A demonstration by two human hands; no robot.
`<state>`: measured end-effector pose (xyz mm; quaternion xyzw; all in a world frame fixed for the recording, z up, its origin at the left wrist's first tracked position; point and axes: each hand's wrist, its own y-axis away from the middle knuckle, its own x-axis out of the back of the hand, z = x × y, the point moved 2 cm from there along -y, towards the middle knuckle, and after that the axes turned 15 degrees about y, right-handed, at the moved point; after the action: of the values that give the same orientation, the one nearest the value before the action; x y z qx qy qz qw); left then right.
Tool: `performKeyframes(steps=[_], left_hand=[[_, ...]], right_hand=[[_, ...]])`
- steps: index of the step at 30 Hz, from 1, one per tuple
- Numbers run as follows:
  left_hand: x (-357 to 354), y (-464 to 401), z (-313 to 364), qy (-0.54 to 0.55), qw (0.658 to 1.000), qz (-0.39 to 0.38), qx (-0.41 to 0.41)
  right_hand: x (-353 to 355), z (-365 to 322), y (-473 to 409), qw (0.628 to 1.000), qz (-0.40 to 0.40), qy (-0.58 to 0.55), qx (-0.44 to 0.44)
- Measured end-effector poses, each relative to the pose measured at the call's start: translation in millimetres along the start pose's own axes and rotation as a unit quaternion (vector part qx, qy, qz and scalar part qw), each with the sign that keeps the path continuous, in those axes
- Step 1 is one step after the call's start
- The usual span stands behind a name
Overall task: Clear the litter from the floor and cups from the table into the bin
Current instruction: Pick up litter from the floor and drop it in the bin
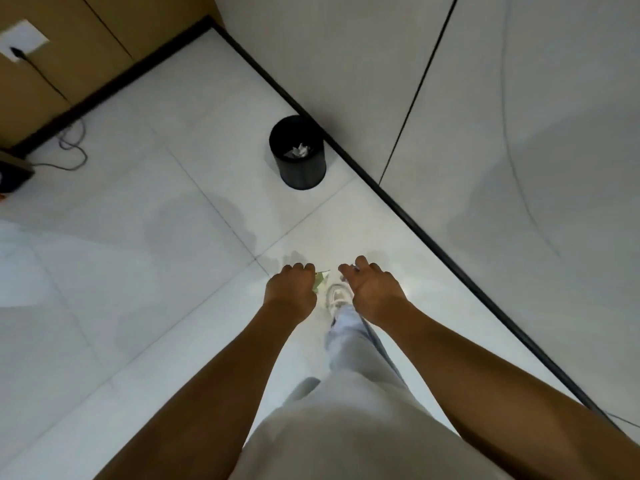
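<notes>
A round black bin (pixel 298 154) stands on the white tiled floor beside the wall's black skirting, with crumpled white paper (pixel 299 150) inside. Both my arms reach forward and down, well short of the bin. My left hand (pixel 291 292) is curled and grips a small pale green scrap of litter (pixel 320 279) that pokes out at its right side. My right hand (pixel 372 289) has curled fingers; something small and pale shows at its fingertips, too small to make out.
My white shoe (pixel 337 297) and pale trouser leg are below the hands. A grey cable (pixel 69 150) loops on the floor at far left near a dark object (pixel 14 174). A wall socket (pixel 22 41) sits on the brown panel. Grey wall panels run along the right.
</notes>
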<state>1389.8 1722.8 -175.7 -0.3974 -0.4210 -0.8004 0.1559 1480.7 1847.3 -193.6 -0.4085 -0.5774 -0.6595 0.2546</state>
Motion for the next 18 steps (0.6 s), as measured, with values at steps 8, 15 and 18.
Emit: performKeyframes(steps=[8, 15, 18], left_hand=[[112, -96, -64, 0.041, 0.999, 0.027, 0.006], [195, -186, -137, 0.044, 0.999, 0.019, -0.018], [228, -218, -164, 0.021, 0.999, 0.025, -0.033]], right_hand=[[109, -19, -132, 1.000, 0.008, 0.002, 0.024], [171, -45, -240, 0.996, 0.029, -0.077, -0.037], [191, -56, -272, 0.987, 0.014, -0.140, -0.082]])
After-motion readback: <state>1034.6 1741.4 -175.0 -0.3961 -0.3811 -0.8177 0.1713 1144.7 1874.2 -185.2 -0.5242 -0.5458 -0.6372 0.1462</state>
